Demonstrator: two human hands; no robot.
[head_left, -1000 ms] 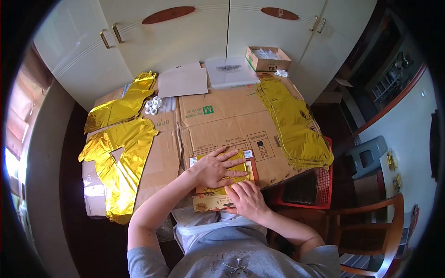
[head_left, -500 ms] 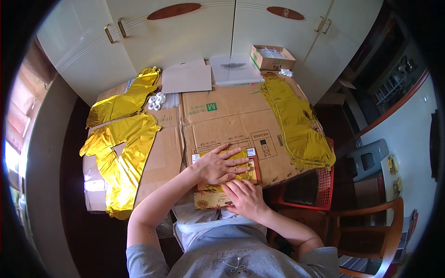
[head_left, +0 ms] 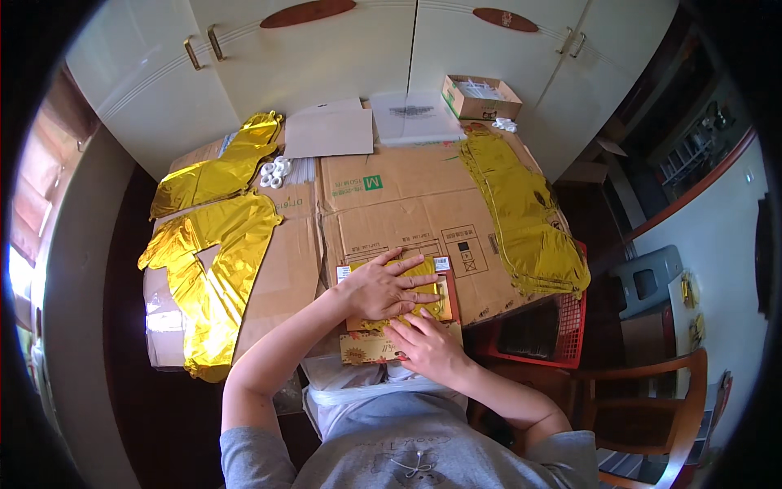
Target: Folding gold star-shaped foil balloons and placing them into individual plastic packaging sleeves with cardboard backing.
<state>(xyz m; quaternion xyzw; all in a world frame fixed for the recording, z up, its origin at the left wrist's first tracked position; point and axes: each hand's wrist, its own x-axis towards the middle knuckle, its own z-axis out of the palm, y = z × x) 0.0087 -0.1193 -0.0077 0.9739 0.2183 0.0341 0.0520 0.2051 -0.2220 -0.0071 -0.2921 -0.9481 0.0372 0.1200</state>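
1. Head view, hands. Left hand (head_left: 383, 287) lies flat, fingers spread, palm pressed onto a folded gold foil balloon (head_left: 419, 281); it clasps nothing.
2. Right hand (head_left: 428, 346) rests just nearer, fingers extended toward the balloon's near edge and touching it; whether it pinches the foil cannot be told.
3. Folded balloon sits on a printed backing card (head_left: 371, 346) at the near edge of the flattened cardboard sheets (head_left: 407, 204) that cover the table, directly in front of the person.
4. Left side: two unfolded gold foil balloons, one far (head_left: 216, 171) and one near (head_left: 208, 273), lying flat on the cardboard, close together.
5. Right side: a stack of gold foil balloons (head_left: 521, 212), reaching from the far edge to the right near corner.
6. Far edge: small white rings (head_left: 274, 171), a grey card sheet (head_left: 330, 130), a clear packet (head_left: 415, 116) and an open cardboard box (head_left: 481, 96).
7. Right, below the table edge: a red basket (head_left: 570, 326); near it, a wooden chair (head_left: 652, 399).
8. Background: cream cupboard doors (head_left: 326, 57).
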